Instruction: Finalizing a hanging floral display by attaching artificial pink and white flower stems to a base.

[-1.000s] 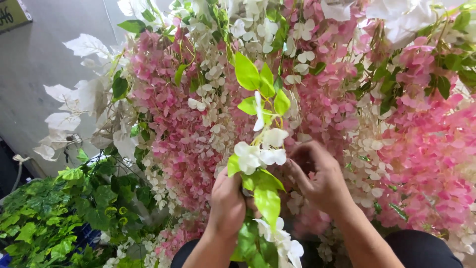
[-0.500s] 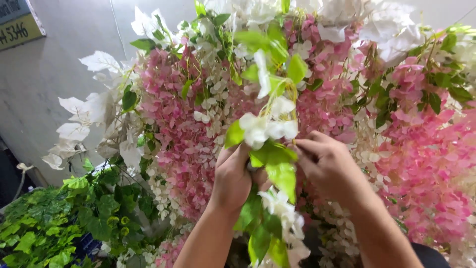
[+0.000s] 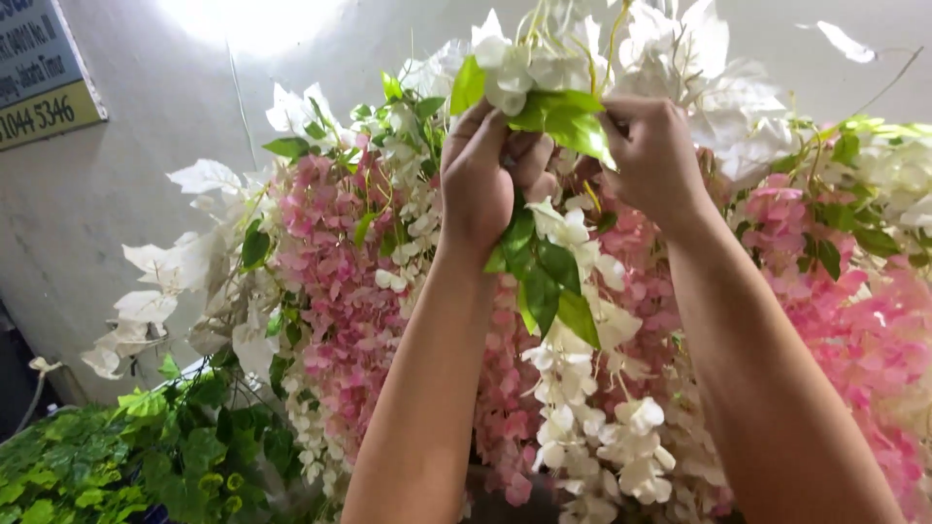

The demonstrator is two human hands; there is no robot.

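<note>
Both hands are raised. Left hand (image 3: pixel 482 180) and right hand (image 3: pixel 652 155) pinch the white flower sprig (image 3: pixel 563 272), apparently by its stem. The sprig hangs between the wrists, before pink blossom clusters (image 3: pixel 340 291).

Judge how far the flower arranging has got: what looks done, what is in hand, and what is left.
Done: hanging pink flower clusters and white blossoms already fill the display. In hand: the left hand and right hand grip a strand of white flowers with green leaves near its top, its length dangling between the arms. Left: the strand appears not yet fixed, since both hands hold it.
</note>
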